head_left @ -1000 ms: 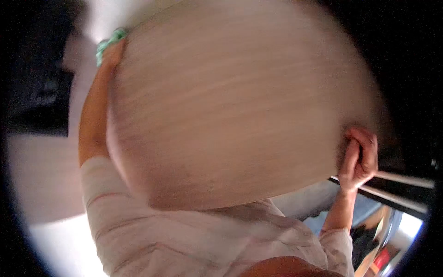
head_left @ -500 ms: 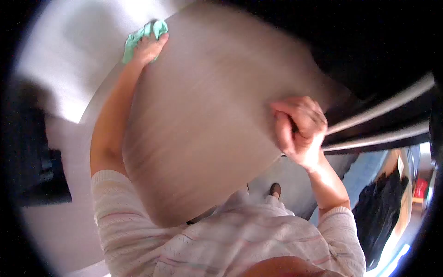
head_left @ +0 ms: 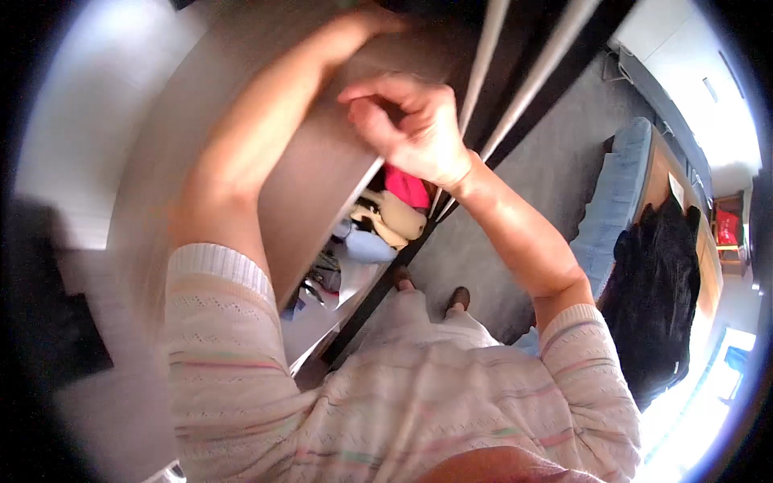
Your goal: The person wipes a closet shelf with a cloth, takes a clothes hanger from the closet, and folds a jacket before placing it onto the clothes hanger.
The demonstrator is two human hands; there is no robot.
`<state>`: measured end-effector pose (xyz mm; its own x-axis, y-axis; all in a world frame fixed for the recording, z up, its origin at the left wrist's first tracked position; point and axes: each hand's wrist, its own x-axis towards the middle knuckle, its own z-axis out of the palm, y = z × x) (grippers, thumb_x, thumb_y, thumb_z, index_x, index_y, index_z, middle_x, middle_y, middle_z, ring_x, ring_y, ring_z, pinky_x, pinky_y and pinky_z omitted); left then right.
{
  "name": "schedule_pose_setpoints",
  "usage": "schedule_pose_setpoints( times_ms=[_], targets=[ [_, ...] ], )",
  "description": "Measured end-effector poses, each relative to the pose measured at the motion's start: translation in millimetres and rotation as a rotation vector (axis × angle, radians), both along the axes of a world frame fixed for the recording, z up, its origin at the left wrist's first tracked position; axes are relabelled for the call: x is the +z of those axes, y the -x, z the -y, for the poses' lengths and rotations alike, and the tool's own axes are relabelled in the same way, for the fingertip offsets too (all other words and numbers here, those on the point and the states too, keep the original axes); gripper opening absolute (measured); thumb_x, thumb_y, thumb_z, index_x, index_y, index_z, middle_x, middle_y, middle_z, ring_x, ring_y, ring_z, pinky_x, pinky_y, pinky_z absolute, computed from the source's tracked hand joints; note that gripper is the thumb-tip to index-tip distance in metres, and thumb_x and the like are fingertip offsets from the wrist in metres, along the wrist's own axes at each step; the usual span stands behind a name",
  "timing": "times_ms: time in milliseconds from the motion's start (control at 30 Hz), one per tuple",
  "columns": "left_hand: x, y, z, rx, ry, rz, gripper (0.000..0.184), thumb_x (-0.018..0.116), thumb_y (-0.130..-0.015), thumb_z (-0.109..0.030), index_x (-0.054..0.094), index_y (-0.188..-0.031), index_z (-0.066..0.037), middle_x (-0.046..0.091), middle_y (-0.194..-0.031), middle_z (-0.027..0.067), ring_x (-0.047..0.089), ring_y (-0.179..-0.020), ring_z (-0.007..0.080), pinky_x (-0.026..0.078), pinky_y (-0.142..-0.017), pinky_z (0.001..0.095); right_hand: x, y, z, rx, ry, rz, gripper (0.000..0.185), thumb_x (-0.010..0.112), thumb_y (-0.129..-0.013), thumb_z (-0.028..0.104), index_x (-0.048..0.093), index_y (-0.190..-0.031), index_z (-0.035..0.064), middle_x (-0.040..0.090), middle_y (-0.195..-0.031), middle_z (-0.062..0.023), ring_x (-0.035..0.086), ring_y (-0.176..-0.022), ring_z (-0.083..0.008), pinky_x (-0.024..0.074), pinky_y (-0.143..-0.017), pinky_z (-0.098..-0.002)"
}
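Left hand (head_left: 388, 21) obscured by shadow

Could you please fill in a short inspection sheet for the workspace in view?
Surface: broad, brown, wood-like panel, partly blurred.
Job's things: the panel; any held item cannot be made out.
Clutter: below the panel's edge, a pinkish-red, cloth-like item, a cream, soft-looking item and a pale-blue, soft-looking item.
Left hand: dim and blurred near the top; grip unclear.
Right hand: fingers curled, at the panel's edge; contact unclear.
Cables: nothing seen.
Surroundings: two long, pale rods, black, garment-like fabric, light-blue, gathered fabric, grey floor.
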<state>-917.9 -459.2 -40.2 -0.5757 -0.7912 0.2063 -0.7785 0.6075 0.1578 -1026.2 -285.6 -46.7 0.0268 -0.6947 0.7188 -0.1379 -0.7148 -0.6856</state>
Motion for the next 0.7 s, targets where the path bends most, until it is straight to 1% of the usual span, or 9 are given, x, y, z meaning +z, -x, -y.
schedule_pose_setpoints(
  times_ms=[67, 167, 267, 300, 333, 400, 467, 600, 700],
  targets=[
    [7.2, 21.9, -34.3, -0.136, -0.012, -0.002, 0.054, 0.038, -0.087, -0.039, 0.036, -0.132, -0.009, 0.035, -0.133, 0.0169, 0.032, -0.123, 0.0307, 0.026, -0.103, 0.0414, 11.3, 8.5, -35.6, 0.096, -0.324, 0.051, 0.014, 0.053, -0.081, 0.001, 0.065, -0.089, -0.0001, 0.063, -0.074, -0.0064, 0.059, -0.069, -0.0094, 0.0472, -0.063, -0.0215],
    [19.4, 42.1, -84.1, -0.283, -0.075, -0.019, 0.049, 0.04, -0.088, -0.034, 0.039, -0.13, -0.009, 0.04, -0.13, 0.0166, 0.037, -0.121, 0.0301, 0.029, -0.102, 0.0408, -9.4, 32.4, -92.7, 0.079, -0.063, -0.141, 0.015, 0.055, -0.078, -0.003, 0.064, -0.09, -0.0019, 0.064, -0.077, -0.0108, 0.063, -0.071, -0.0148, 0.0497, -0.065, -0.0248],
    [26.6, 14.0, -137.8, -0.306, -0.104, -0.038, 0.044, 0.042, -0.089, -0.028, 0.042, -0.128, -0.009, 0.045, -0.127, 0.0164, 0.041, -0.118, 0.0295, 0.032, -0.101, 0.0403, -54.8, 78.8, -150.1, 0.036, -0.26, -0.232, 0.015, 0.054, -0.074, -0.006, 0.062, -0.085, -0.0037, 0.063, -0.074, -0.0115, 0.062, -0.064, -0.0155, 0.0482, -0.058, -0.0255],
    [11.5, -14.4, -141.4, -0.407, 0.09, -0.024, 0.056, 0.043, -0.089, -0.039, 0.037, -0.131, -0.003, 0.023, -0.142, 0.0173, 0.021, -0.132, 0.031, 0.018, -0.108, 0.0383, -71.4, 95.6, -169.0, 0.0, -0.415, -0.229, 0.014, 0.053, -0.074, -0.006, 0.062, -0.084, -0.0041, 0.062, -0.073, -0.0123, 0.062, -0.065, -0.0156, 0.0479, -0.059, -0.0251],
    [3.6, -42.7, -159.9, -0.362, 0.152, 0.109, 0.048, 0.039, -0.091, -0.037, 0.037, -0.133, -0.013, 0.02, -0.144, 0.0129, 0.016, -0.133, 0.0315, 0.012, -0.108, 0.045, -83.9, 111.0, -187.5, -0.053, -0.555, -0.239, 0.013, 0.052, -0.076, -0.005, 0.062, -0.085, -0.0045, 0.062, -0.073, -0.0113, 0.061, -0.066, -0.0141, 0.0471, -0.06, -0.0238],
    [18.9, -76.5, -212.1, -0.255, 0.068, 0.117, 0.042, 0.05, -0.086, -0.022, 0.046, -0.127, -0.028, 0.023, -0.144, 0.0102, 0.021, -0.132, 0.0306, 0.015, -0.108, 0.0456, -123.1, 135.4, -220.9, -0.172, -0.757, -0.12, 0.012, 0.053, -0.077, -0.002, 0.063, -0.084, -0.0033, 0.063, -0.074, -0.0091, 0.059, -0.065, -0.0127, 0.0469, -0.059, -0.0242],
    [31.7, -93.5, -245.4, -0.168, -0.015, 0.06, 0.054, 0.053, -0.077, 0.003, 0.051, -0.124, -0.025, 0.02, -0.145, 0.0054, 0.019, -0.133, 0.0257, 0.016, -0.109, 0.0395, -145.6, 154.2, -251.2, -0.184, -0.955, -0.005, 0.012, 0.054, -0.079, 0.0, 0.062, -0.087, -0.0031, 0.061, -0.07, -0.0066, 0.058, -0.065, -0.0085, 0.0465, -0.06, -0.0225],
    [31.9, -84.0, -219.5, -0.232, 0.065, 0.122, 0.047, 0.055, -0.08, -0.013, 0.05, -0.125, -0.025, 0.024, -0.144, 0.0106, 0.025, -0.131, 0.0311, 0.019, -0.106, 0.0433, -174.2, 145.1, -272.7, -0.185, -0.977, 0.225, 0.012, 0.053, -0.079, 0.001, 0.062, -0.088, -0.0026, 0.061, -0.069, -0.0062, 0.057, -0.064, -0.0075, 0.0456, -0.058, -0.022],
    [23.2, -44.4, -157.4, -0.359, 0.075, 0.053, 0.039, 0.05, -0.086, -0.019, 0.049, -0.125, -0.024, 0.026, -0.143, 0.01, 0.023, -0.132, 0.0285, 0.018, -0.107, 0.0398, -158.3, 128.4, -260.5, -0.154, -0.911, 0.057, 0.012, 0.053, -0.079, 0.0, 0.062, -0.088, -0.0024, 0.061, -0.069, -0.0061, 0.056, -0.063, -0.0074, 0.0455, -0.058, -0.0222]
  ],
)
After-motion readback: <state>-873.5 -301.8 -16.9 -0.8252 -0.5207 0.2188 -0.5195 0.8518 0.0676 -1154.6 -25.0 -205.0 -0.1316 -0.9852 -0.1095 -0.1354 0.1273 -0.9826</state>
